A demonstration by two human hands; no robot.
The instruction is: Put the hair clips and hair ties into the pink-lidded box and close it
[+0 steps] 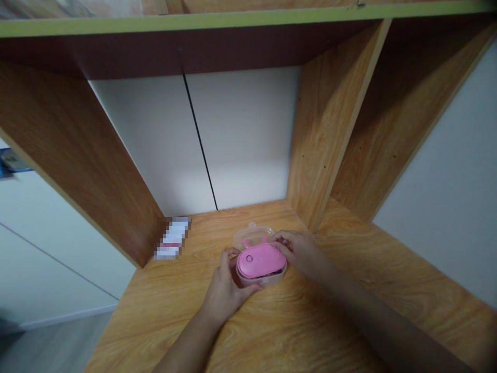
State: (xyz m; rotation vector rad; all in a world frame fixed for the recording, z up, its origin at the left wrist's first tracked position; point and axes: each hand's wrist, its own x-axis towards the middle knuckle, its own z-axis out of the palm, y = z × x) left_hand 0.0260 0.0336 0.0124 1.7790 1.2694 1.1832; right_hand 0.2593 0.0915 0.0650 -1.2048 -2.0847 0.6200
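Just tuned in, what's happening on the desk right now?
A person is at a wooden desk, both hands on a clear case holding a pink oval item. The left hand grips the case's left side; the right hand rests its fingers on the item's right end. The clear lid lies open behind.

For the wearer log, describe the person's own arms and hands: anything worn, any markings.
Both arms are bare as far as the frame shows: no sleeves on the left forearm or right forearm, though the right lies in shadow. The left hand and right hand wear no gloves; no watch, ring, band or marking shows in this dim, soft picture.
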